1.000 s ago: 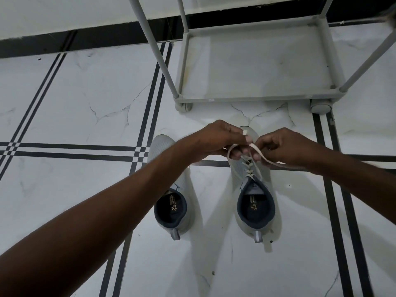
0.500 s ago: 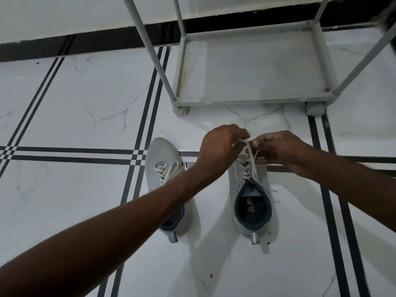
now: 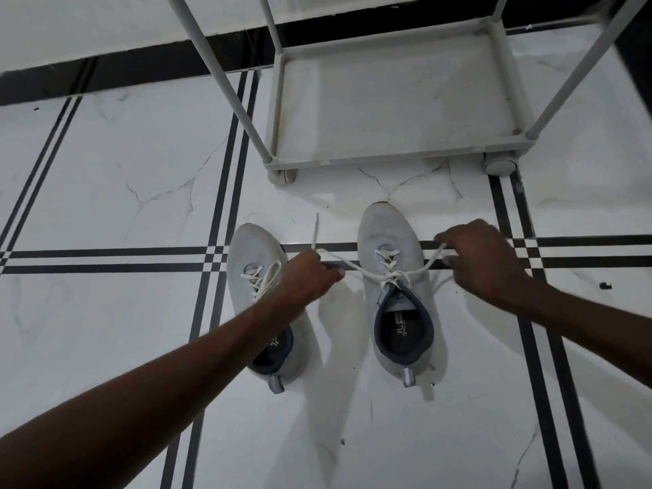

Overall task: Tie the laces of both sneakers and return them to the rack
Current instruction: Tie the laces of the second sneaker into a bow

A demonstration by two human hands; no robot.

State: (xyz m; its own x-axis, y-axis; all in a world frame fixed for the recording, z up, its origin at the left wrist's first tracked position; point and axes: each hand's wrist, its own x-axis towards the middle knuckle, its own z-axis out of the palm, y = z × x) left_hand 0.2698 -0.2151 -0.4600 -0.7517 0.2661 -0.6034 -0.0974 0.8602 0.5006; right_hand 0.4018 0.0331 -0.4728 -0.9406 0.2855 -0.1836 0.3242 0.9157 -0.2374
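— Head view: what do the hands have?

— My left hand (image 3: 310, 277) has its grip closed on one lace end (image 3: 338, 258), my right hand (image 3: 483, 262) pinches the other; both run taut to a crossing (image 3: 395, 275) over the right sneaker (image 3: 388, 234), between the two grips.

— The other shoe?

— The left sneaker (image 3: 254, 252) sits on the floor (image 3: 106, 171) just under my left wrist, laces loose. The rack (image 3: 388, 158) stands beyond both hands, its bottom shelf bare.

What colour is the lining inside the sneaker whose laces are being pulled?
Dark navy-grey, against a pale grey knit upper on the right sneaker; the head view shows it plainly.
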